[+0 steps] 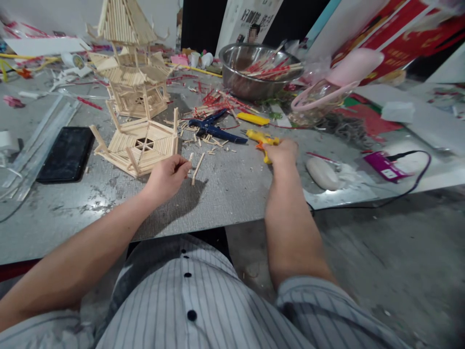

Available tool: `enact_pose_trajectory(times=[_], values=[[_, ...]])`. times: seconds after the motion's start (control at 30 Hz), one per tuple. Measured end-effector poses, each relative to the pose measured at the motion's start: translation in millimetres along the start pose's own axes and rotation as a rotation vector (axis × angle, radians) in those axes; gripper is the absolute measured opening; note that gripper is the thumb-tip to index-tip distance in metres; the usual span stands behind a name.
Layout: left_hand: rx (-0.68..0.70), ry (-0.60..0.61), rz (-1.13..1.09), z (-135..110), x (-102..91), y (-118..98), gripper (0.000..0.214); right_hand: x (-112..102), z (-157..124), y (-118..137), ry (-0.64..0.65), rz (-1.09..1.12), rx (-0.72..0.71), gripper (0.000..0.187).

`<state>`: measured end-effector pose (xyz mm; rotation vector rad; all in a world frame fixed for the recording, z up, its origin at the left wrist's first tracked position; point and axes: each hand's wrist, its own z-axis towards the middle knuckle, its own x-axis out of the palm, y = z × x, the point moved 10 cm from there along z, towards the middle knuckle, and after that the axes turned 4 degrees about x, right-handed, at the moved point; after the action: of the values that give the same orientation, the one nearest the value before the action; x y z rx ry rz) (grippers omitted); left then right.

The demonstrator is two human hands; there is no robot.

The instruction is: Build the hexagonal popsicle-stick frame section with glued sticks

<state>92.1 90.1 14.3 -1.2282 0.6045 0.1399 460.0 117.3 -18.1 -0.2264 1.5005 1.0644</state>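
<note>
My left hand (pixel 169 175) is closed in a pinch on a short wooden stick (pixel 191 157), whose pale tip shows past the fingers. Just right of it, another thin wooden stick (pixel 198 167) lies on the table. Beside the hand stands a six-sided base made of wooden sticks (pixel 156 154), with short posts rising from its corners. My right hand (pixel 285 151) is wrapped round a yellow hot glue gun (pixel 254 136) with an orange trigger; its nozzle points left. Dark blue cutting pliers (pixel 214 130) lie left of the glue gun among stick offcuts.
A tiered stick pagoda (pixel 134 75) stands behind the base, and a black phone (pixel 66 154) lies to the left. Farther back are a steel bowl (pixel 236 80) of sticks and a yellow strip (pixel 253 118). A white rounded object (pixel 321 173) and purple box (pixel 387 166) are at right.
</note>
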Motion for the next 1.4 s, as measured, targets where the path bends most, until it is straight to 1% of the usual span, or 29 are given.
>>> enact_pose_trajectory(times=[0.03,0.07,0.1,0.13,0.17,0.2,0.23,0.27,0.3,0.33,0.4,0.47,0.57,0.7,0.8,0.87,0.93,0.97,1.0,1.03,1.1,1.13,1.17,1.2,1.27,1.33,1.4], values=[[0.004,0.001,0.001,-0.1,0.2,-0.2,0.019,-8.2,-5.0,0.2,-0.062,-0.012,0.065,0.045],[0.008,0.0,0.002,-0.2,0.2,-0.5,0.019,-15.6,-11.5,8.9,-0.117,-0.01,0.061,0.043],[0.01,-0.001,0.005,-0.3,0.4,-0.7,0.019,-21.0,-19.5,26.9,-0.157,0.011,-0.026,0.039],[0.01,-0.002,0.008,-0.4,0.6,-0.6,0.018,-23.4,-29.6,49.0,-0.169,0.043,-0.146,0.031],[0.008,-0.001,0.012,-0.5,0.9,-0.3,0.018,-19.1,-41.6,73.0,-0.117,0.073,-0.284,0.025],[0.004,0.002,0.017,-0.5,1.5,0.3,0.017,-11.5,-55.2,95.3,-0.03,0.102,-0.408,0.019],[-0.001,0.003,0.021,-0.5,1.8,1.1,0.017,-1.0,-71.8,117.6,0.083,0.108,-0.544,0.016],[-0.006,0.004,0.023,-0.4,2.1,1.9,0.018,7.8,-87.6,134.4,0.168,0.085,-0.643,0.014],[-0.01,0.003,0.022,-0.3,2.1,2.5,0.018,15.1,-100.2,145.9,0.225,0.042,-0.7,0.013],[-0.012,0.0,0.022,-0.3,2.0,3.0,0.018,21.2,-109.0,153.1,0.264,-0.006,-0.724,0.012],[-0.013,-0.004,0.025,-0.3,1.7,3.0,0.018,31.0,-118.9,160.1,0.324,-0.103,-0.735,0.011],[-0.014,-0.003,0.032,-0.5,1.9,2.5,0.018,39.3,-121.6,160.4,0.38,-0.2,-0.719,0.011],[-0.009,-0.007,0.03,-0.5,1.5,1.5,0.018,47.8,-122.3,159.3,0.443,-0.335,-0.714,0.016],[-0.009,-0.021,0.028,0.4,-0.1,3.2,0.018,49.1,-122.3,164.5,0.429,-0.442,-0.721,0.022],[-0.016,-0.029,0.039,0.8,-0.8,5.2,0.019,51.3,-121.3,165.1,0.436,-0.507,-0.684,0.024],[-0.017,-0.037,0.037,0.6,-1.4,5.4,0.018,51.4,-120.7,164.5,0.435,-0.507,-0.654,0.023],[-0.012,-0.05,0.028,0.1,-2.4,4.3,0.018,47.8,-122.3,165.7,0.435,-0.376,-0.618,0.017],[-0.009,-0.057,0.024,-0.2,-3.1,3.5,0.019,45.1,-124.2,165.9,0.452,-0.238,-0.581,0.013],[-0.008,-0.061,0.023,-0.5,-3.6,2.8,0.019,42.9,-127.3,165.1,0.494,-0.051,-0.526,0.01],[-0.009,-0.066,0.027,-0.7,-4.4,2.3,0.02,42.1,-132.1,163.8,0.559,0.171,-0.457,0.008],[-0.014,-0.083,0.037,-1.2,-6.5,1.6,0.02,46.0,-148.2,161.3,0.743,0.632,-0.289,0.009],[-0.014,-0.096,0.037,-1.3,-7.9,1.2,0.02,49.2,-158.8,161.4,0.837,0.819,-0.213,0.01],[-0.015,-0.107,0.033,-1.5,-8.9,0.9,0.02,52.6,-169.7,161.9,0.919,0.958,-0.149,0.012],[-0.016,-0.117,0.024,-1.5,-9.6,0.8,0.02,55.9,-179.6,162.4,0.985,1.057,-0.095,0.014],[-0.017,-0.124,0.001,-1.6,-9.2,0.9,0.022,61.8,-193.2,161.3,1.053,1.176,-0.007,0.016],[-0.018,-0.124,-0.012,-1.7,-8.0,1.0,0.022,65.7,-199.0,160.2,1.066,1.245,0.033,0.017],[-0.019,-0.12,-0.012,-2.0,-6.8,1.0,0.021,67.7,-200.3,159.9,1.062,1.288,0.036,0.018]])
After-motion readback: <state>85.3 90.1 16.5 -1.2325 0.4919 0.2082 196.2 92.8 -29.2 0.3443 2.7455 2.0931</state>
